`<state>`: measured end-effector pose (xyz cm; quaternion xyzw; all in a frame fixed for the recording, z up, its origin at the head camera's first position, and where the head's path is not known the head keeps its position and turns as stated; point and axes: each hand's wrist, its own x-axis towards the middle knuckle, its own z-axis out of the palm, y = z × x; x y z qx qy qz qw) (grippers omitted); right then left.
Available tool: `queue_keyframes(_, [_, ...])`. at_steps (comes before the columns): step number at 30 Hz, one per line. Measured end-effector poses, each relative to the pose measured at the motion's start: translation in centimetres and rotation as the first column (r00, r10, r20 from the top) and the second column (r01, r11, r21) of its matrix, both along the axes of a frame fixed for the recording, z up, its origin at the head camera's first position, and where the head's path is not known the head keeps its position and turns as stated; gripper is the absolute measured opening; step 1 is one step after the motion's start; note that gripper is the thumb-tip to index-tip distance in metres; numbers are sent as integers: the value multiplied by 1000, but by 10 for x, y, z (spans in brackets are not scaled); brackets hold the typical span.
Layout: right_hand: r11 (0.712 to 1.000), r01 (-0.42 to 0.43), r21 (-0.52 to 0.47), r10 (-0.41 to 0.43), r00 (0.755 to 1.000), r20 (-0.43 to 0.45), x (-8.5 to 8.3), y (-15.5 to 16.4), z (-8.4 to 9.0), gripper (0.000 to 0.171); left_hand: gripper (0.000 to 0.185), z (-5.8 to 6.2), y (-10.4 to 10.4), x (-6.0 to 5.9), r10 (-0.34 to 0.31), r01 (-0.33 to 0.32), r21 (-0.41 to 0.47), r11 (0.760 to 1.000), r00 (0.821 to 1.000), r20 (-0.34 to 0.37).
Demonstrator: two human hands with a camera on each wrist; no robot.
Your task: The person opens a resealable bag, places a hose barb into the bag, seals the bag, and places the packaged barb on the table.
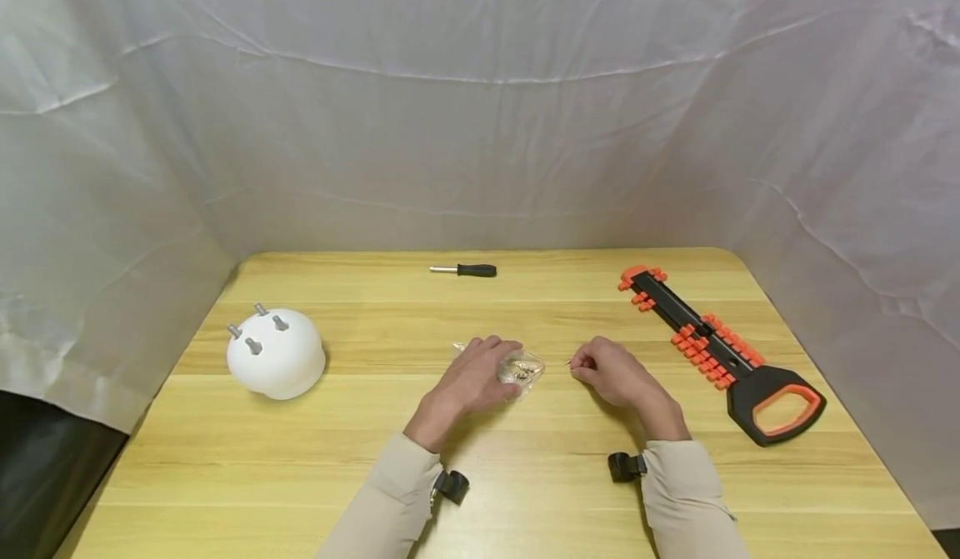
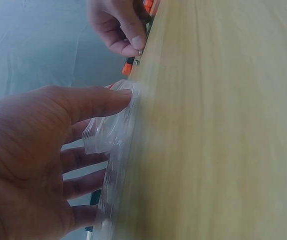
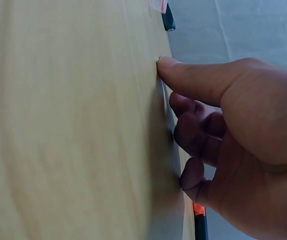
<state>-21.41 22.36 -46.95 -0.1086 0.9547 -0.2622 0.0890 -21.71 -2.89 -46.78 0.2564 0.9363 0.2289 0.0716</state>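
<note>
Near the middle of the wooden table point(image 1: 300, 451), a small clear plastic bag point(image 1: 522, 368) of tiny metal parts is pressed flat under the left hand point(image 1: 474, 380), whose fingers are laid nearly straight over the bag's near edge. From the left wrist view, the bag point(image 2: 111, 132) is seen crumpled between the thumb and the tabletop, with the other fingers spread beneath it. Just to the right of the bag, the right hand point(image 1: 611, 371) is held with its fingers curled inward, and a small screw point(image 2: 140, 51) is pinched at its fingertips close to the table surface. From the right wrist view, only the thumb tip point(image 3: 167, 65) against the wood is shown clearly; the screw is barely made out there.

A white dome-shaped object point(image 1: 276, 352) with grey pegs on top is set at the left side of the table. A black-handled screwdriver point(image 1: 465, 270) is laid near the far edge. An orange-and-black socket rail with a handle point(image 1: 720, 352) is placed at the right, well apart from both hands.
</note>
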Motion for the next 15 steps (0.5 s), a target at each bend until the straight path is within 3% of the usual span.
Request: queue_keyframes(15, [998,-42,36,43,998,-34,3,0,-1,6,66,-1,0,-1,0,0,-1,1000,1000,-1])
